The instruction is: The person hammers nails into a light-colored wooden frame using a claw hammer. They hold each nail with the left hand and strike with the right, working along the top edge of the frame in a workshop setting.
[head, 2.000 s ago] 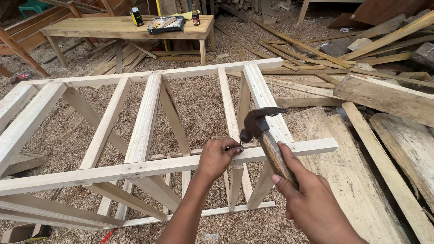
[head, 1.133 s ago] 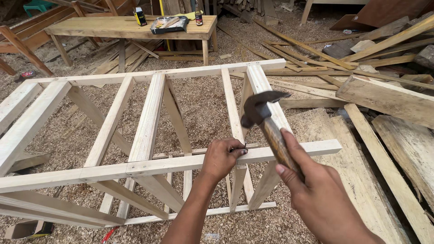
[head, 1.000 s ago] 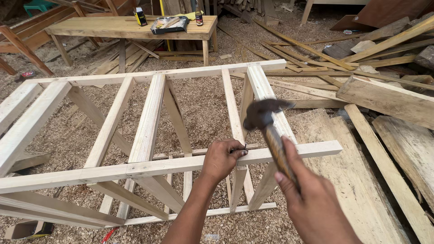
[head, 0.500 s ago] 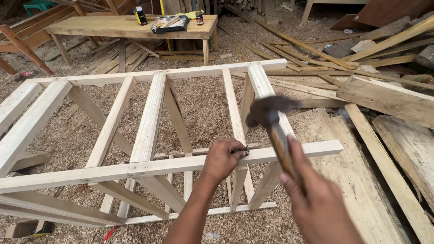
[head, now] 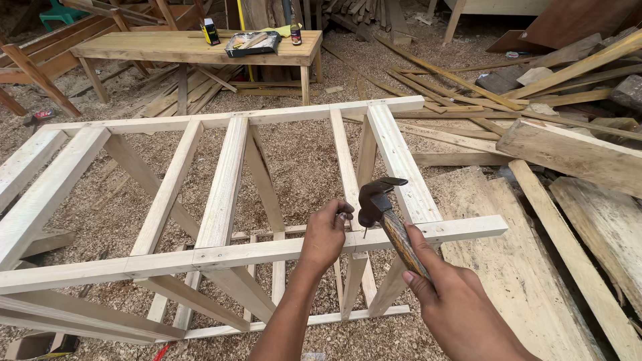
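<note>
My right hand [head: 461, 314] grips the wooden handle of a claw hammer [head: 382, 206]. Its dark head hangs just above the near rail of a pale wooden frame [head: 221, 180]. My left hand [head: 326, 232] rests on that near rail with its fingertips pinched together close to the hammer head. What they pinch is too small to make out. The hammer head is nearly touching the rail beside my left fingers. The frame stands on sawdust-covered ground, with several slats running away from me.
A wooden bench [head: 194, 48] stands at the back with a tray, a small bottle and a box on it. Rough planks and offcuts [head: 568, 154] are piled to the right. More timber lies at the far left. Sawdust covers the ground.
The hammer swung up and came back down; its head now sits low by my left fingers. My left hand stayed on the rail.
</note>
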Tool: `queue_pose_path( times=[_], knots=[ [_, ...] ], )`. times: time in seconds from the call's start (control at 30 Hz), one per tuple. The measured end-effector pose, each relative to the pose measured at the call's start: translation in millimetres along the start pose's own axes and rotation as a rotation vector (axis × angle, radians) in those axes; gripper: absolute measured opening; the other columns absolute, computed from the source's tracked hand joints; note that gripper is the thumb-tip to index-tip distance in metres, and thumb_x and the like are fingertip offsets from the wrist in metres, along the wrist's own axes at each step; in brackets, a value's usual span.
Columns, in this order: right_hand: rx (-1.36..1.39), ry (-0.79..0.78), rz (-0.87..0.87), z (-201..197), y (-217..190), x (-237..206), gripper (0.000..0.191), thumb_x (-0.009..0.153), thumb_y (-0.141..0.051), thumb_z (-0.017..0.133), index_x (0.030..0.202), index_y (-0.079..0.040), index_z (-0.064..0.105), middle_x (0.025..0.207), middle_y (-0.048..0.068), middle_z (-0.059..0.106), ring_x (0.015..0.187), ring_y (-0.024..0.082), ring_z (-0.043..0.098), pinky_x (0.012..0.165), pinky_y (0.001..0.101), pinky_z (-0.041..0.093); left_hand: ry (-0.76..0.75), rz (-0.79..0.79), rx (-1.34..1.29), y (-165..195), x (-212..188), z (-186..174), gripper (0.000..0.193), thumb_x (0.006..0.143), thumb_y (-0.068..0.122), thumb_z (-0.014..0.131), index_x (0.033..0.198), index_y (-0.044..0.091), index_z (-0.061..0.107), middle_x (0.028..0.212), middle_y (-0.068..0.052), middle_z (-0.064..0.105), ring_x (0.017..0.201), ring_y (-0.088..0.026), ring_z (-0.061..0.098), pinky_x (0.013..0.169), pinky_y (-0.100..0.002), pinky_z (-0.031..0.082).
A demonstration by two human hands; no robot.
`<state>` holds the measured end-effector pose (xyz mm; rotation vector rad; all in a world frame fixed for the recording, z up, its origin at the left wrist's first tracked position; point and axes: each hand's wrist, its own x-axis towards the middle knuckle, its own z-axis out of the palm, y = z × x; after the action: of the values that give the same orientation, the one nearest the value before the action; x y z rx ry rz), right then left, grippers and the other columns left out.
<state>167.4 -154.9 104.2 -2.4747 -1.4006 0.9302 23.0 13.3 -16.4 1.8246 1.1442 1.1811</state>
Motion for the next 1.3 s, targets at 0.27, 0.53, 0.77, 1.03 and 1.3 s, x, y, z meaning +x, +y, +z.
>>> queue_pose_path(
  times=[0.27,0.53,0.77,1.03,1.3],
  knots=[
    [0.036,0.123,-0.158,13,26,17,0.071,0.100,-0.039,0.056,0.165,-0.045,0.028,0.099,0.026,0.074,0.099,0.032,0.072,0.092,0.0436,0.054,0.062,0.082,0.160,-5,-5,10,0.031,0.088,-0.009,0.052,0.115,0.000,0.066,0.115,-0.019,0.071,0.107,-0.033,0.070,0.098,-0.044,0.053],
    [0.196,0.146,-0.106,-24,17,-26,0.066,0.103,-0.032,0.057,0.163,-0.044,0.032,0.087,0.019,0.072,0.079,0.032,0.071,0.077,0.0446,0.058,0.018,0.030,0.169,8,-11,11,0.032,0.087,-0.010,0.050,0.114,-0.001,0.065,0.111,-0.018,0.072,0.104,-0.032,0.071,0.095,-0.043,0.055],
    [0.139,0.302,-0.396,7,36,-5,0.074,0.098,-0.036,0.061,0.164,-0.039,0.029,0.091,0.022,0.073,0.088,0.026,0.072,0.080,0.0462,0.054,0.017,0.062,0.206,10,-12,10,0.034,0.084,-0.013,0.049,0.111,-0.002,0.066,0.110,-0.020,0.071,0.104,-0.034,0.070,0.095,-0.044,0.053],
    [0.240,0.147,-0.120,-18,26,-11,0.073,0.100,-0.034,0.060,0.165,-0.052,0.031,0.091,0.024,0.071,0.078,0.036,0.069,0.080,0.0513,0.059,0.030,0.073,0.178,11,-13,11,0.031,0.086,-0.011,0.050,0.110,-0.002,0.066,0.110,-0.020,0.071,0.104,-0.035,0.070,0.093,-0.044,0.054],
    [0.239,0.546,-0.686,14,28,-13,0.068,0.106,-0.028,0.054,0.169,-0.028,0.029,0.125,0.027,0.071,0.104,0.031,0.068,0.086,0.0522,0.051,0.020,0.012,0.153,12,-12,11,0.034,0.084,-0.009,0.048,0.111,0.000,0.066,0.109,-0.018,0.072,0.101,-0.033,0.072,0.093,-0.044,0.054]
  ],
)
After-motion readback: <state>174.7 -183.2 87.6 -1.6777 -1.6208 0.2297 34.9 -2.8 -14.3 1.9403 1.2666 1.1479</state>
